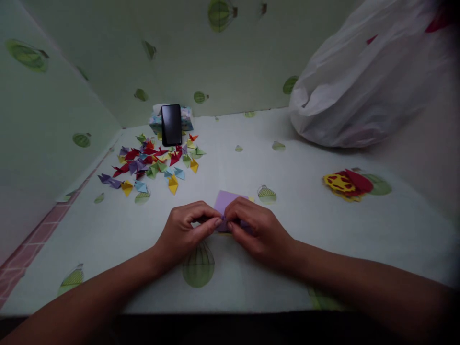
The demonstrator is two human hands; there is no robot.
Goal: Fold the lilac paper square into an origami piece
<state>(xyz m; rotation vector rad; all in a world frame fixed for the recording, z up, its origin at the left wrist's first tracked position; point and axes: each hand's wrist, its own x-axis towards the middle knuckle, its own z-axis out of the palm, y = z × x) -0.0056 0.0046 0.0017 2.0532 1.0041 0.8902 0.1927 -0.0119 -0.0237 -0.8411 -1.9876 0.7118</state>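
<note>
A lilac sheet of paper [227, 199] lies on the pale cloth in front of me. My left hand [187, 231] and my right hand [254, 230] meet over its near edge, fingertips pinching the paper between them. Most of the sheet's near part is hidden under my fingers. A sliver of yellow paper [251, 198] shows at its right side.
A heap of several small folded paper pieces [154, 163] in many colours lies at the back left. A black phone [171, 124] leans upright against a patterned box [187, 117]. A white plastic bag [362, 81] fills the back right. Red and yellow paper [347, 184] lies at right.
</note>
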